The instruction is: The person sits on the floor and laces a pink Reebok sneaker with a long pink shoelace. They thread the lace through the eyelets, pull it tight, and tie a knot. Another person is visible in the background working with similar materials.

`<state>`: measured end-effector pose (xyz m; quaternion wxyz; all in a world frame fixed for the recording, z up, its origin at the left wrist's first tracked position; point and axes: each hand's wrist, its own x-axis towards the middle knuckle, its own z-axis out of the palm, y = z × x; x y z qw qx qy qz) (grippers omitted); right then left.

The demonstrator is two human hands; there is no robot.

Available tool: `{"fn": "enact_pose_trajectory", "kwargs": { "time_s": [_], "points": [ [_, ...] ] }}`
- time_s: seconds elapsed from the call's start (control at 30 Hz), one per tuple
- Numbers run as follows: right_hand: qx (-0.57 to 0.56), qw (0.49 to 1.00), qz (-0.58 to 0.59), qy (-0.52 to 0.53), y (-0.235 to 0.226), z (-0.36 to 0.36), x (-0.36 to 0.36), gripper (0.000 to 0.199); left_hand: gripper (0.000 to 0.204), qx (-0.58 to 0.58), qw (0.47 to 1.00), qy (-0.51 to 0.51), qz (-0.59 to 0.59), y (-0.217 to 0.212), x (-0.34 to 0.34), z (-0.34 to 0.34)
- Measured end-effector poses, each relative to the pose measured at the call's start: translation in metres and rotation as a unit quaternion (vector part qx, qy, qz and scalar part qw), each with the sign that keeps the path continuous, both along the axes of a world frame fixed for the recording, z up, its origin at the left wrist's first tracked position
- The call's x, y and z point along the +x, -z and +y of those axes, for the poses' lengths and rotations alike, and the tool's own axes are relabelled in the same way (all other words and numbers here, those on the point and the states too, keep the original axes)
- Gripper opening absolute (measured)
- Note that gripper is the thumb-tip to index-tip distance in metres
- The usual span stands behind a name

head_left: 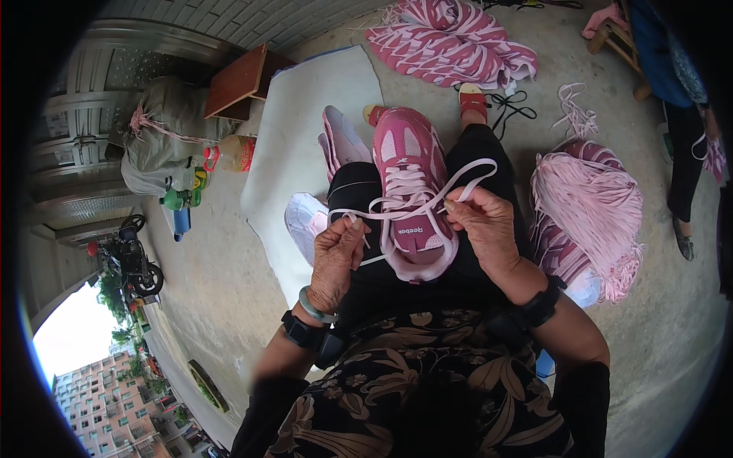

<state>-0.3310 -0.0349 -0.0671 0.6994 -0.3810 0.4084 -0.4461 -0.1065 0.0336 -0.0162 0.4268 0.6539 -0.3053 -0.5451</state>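
Observation:
On my lap lies a pink sneaker (413, 145), its toe pointing away from me and its heel toward me. A pale pink shoelace (406, 183) runs crosswise through its eyelets and over the tongue. My left hand (336, 256) pinches one length of the lace, left of the shoe's collar. At the right side of the collar, my right hand (485, 229) pinches the other length, which loops up above the fingers. Both hands stay beside the shoe's opening. Another shoe piece (343, 137), pink and pale inside, shows just left of the sneaker.
A bundle of pink laces (588, 198) lies on shoe uppers at my right. More pink uppers (458, 38) are heaped ahead. A pale sheet (305, 99) covers floor at left, near a wooden box (238, 82) and bottles (233, 154). Another person's leg (681, 160) shows at far right.

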Motion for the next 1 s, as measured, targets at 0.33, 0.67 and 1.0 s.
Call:
{"fn": "enact_pose_trajectory", "kwargs": {
  "time_s": [0.33, 0.67, 1.0],
  "points": [
    [-0.085, 0.995, 0.033, 0.031, 0.001, 0.005, 0.004, 0.007, 0.02, 0.018, 0.991, -0.062, 0.121, -0.001, -0.003, 0.001],
    [-0.013, 0.997, 0.07, -0.015, -0.003, -0.007, 0.001, 0.005, 0.013, 0.012, 0.968, -0.078, 0.236, 0.0, 0.004, -0.001],
    [-0.196, 0.967, 0.161, 0.032, -0.013, -0.002, 0.008, 0.008, 0.004, 0.03, 0.978, -0.058, 0.2, 0.003, -0.001, 0.0]
  ]
}}
